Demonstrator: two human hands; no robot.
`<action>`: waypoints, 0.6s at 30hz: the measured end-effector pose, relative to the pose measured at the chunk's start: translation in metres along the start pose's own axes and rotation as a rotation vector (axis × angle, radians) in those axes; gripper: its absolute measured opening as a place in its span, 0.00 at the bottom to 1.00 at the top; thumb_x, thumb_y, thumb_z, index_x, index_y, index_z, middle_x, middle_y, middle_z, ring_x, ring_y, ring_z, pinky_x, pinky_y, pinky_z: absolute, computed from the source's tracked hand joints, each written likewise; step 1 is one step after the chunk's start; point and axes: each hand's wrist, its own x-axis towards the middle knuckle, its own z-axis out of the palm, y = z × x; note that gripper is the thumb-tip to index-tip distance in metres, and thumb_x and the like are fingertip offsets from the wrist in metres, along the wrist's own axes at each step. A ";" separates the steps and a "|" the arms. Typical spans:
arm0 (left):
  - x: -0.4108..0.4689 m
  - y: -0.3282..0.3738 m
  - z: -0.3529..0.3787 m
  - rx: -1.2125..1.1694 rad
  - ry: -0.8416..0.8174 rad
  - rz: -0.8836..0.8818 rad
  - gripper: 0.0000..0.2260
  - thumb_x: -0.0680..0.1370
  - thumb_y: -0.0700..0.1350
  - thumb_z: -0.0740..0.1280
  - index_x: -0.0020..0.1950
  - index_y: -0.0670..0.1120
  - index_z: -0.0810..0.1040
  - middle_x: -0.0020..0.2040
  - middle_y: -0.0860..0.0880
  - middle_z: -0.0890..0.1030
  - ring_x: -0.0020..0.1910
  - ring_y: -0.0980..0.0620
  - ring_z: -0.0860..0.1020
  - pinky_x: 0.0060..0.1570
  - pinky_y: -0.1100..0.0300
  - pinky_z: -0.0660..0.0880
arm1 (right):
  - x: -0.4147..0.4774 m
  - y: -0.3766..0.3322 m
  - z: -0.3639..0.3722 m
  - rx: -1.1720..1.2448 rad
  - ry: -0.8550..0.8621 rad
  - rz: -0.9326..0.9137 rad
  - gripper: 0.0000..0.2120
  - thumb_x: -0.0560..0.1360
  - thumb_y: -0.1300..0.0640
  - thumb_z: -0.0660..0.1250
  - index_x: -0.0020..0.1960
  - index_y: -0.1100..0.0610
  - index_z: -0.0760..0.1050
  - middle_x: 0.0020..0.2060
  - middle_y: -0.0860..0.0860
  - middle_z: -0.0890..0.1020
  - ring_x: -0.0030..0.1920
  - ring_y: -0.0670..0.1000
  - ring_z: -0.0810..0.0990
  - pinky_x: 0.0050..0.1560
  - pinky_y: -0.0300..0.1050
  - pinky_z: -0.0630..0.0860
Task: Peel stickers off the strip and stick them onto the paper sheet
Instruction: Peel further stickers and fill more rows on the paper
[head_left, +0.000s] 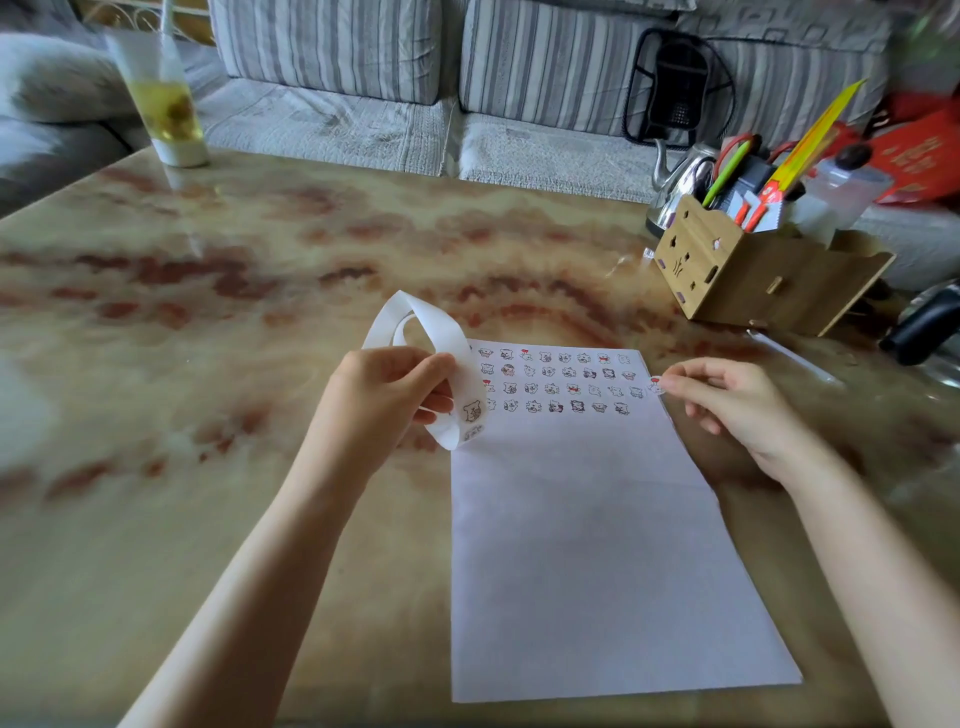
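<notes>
A white paper sheet lies on the marble-patterned table, with several rows of small cartoon stickers across its top part. My left hand grips a curled white sticker strip at the sheet's upper left corner; a sticker shows on the strip's lower end. My right hand pinches one peeled sticker between thumb and forefinger, just at the sheet's right edge beside the third row.
A wooden desk organiser with pens, scissors and a yellow ruler stands at the back right, a metal kettle behind it. A tall glass with a yellow drink stands at the back left. A striped sofa runs behind the table.
</notes>
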 end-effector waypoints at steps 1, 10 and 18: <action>0.000 0.000 0.000 -0.004 -0.001 0.004 0.09 0.76 0.43 0.66 0.37 0.46 0.83 0.33 0.51 0.84 0.34 0.57 0.82 0.42 0.60 0.80 | 0.000 0.000 -0.001 0.014 0.009 -0.015 0.02 0.74 0.63 0.70 0.45 0.61 0.80 0.28 0.48 0.76 0.23 0.41 0.69 0.22 0.32 0.62; 0.001 -0.001 0.000 -0.007 0.001 0.012 0.09 0.76 0.43 0.66 0.38 0.45 0.83 0.32 0.51 0.84 0.34 0.58 0.81 0.40 0.63 0.80 | 0.001 0.004 0.002 -0.030 -0.071 0.053 0.01 0.73 0.63 0.70 0.43 0.60 0.79 0.29 0.53 0.76 0.22 0.41 0.67 0.21 0.31 0.60; 0.001 0.000 0.000 -0.015 -0.004 0.006 0.10 0.77 0.42 0.66 0.38 0.44 0.83 0.32 0.50 0.84 0.34 0.57 0.82 0.41 0.63 0.79 | 0.005 0.002 0.000 -0.086 -0.126 0.116 0.03 0.73 0.63 0.70 0.46 0.63 0.81 0.27 0.47 0.79 0.26 0.43 0.67 0.22 0.30 0.58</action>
